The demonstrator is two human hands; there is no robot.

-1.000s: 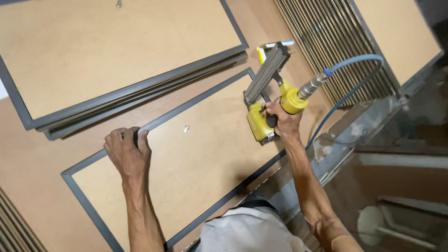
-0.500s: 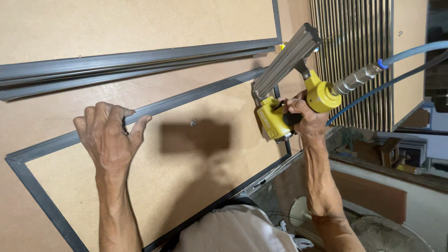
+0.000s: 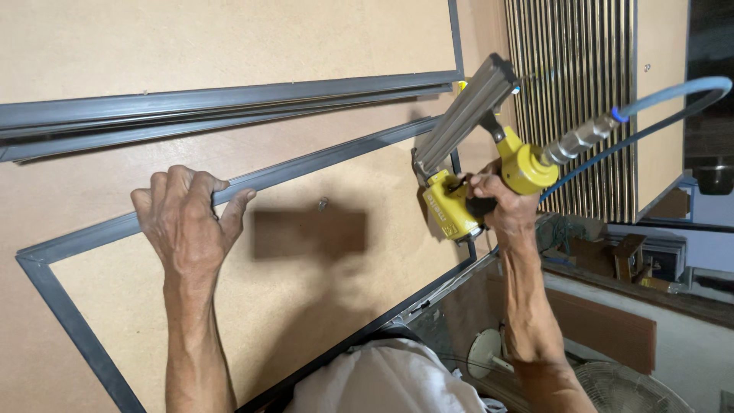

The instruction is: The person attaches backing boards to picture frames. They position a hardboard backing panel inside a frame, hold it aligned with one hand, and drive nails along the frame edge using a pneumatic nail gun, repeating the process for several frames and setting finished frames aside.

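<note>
The right hand (image 3: 501,203) is clenched around the grip of a yellow pneumatic nail gun (image 3: 466,164), whose grey magazine slants up toward 1 o'clock. The tool's nose sits at the right end of the dark-framed fibreboard panel (image 3: 321,306), at the frame's 3 o'clock edge. A blue air hose (image 3: 673,90) leaves the rear coupling and arcs away toward 2 o'clock.

The left hand (image 3: 186,218) grasps the panel's upper frame rail (image 3: 336,153), fingers curled over its far edge, thumb on the near side.

Change since the previous frames: the view has closed in on the panel, and the nailer has stayed at the same frame corner — the left hand has kept its grip on the rail. A blurred dark rectangular patch (image 3: 310,233) now lies on the panel face between the hands; its nature cannot be determined.

At 11 o'clock, loose grey frame strips (image 3: 229,107) lie on a second board. A slatted panel (image 3: 569,84) stands at 1 o'clock.
</note>
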